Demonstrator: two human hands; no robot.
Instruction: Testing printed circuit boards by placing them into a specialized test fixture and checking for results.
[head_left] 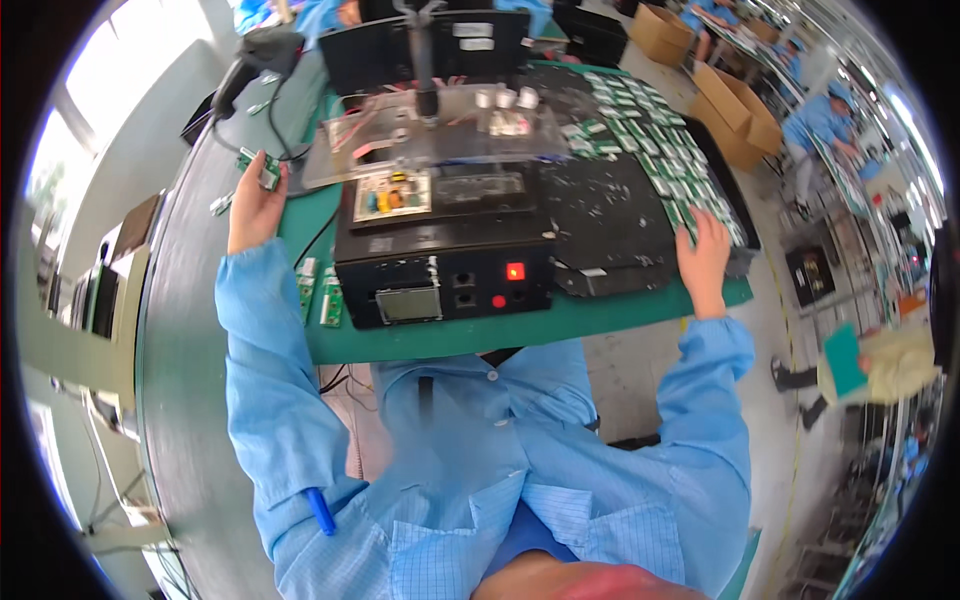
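Note:
My left hand (258,205) is raised over the left part of the bench, its fingers closed on a small green circuit board (268,175). On the right, my right hand (706,252) reaches over the near end of a black tray (622,215), its fingers at the rows of green-and-white circuit boards (640,125); whether it grips one is hidden. Between my hands stands a black test box (450,245) with a small screen and a lit red switch. A board with yellow and blue parts (392,194) lies on top of it.
Loose green boards (331,300) lie left of the test box. A handheld scanner (262,65) with a cable stands at the back left. Dark monitors (470,60) line the back. Cardboard boxes (735,115) stand beyond the tray, and co-workers (822,120) sit farther right.

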